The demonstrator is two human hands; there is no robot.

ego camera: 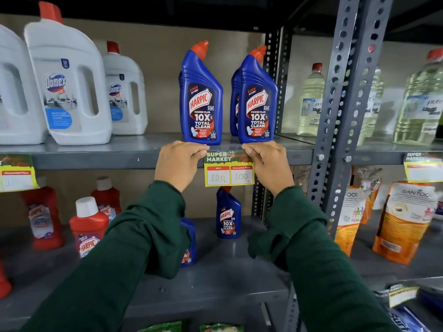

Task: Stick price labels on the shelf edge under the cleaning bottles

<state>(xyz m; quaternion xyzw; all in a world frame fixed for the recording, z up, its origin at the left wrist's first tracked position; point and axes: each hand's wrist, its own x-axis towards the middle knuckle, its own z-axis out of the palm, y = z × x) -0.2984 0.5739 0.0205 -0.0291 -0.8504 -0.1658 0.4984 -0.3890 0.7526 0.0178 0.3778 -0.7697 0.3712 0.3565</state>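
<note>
Both hands pinched the price label by its upper corners, left hand and right hand curled narrow, pressing it to the shelf edge. It hung below the two blue Harpic bottles, between them. Uneven pressure could have left it crooked or loose. Knuckles sat just beside the bottle bases; an upward nudge might have tipped one backward.

Glossy printed paper label under my fingertips, against the matt grey painted metal shelf edge. Shiny blue plastic Harpic bottles above, smooth white plastic Domex jugs, my soft green cloth sleeves.
</note>
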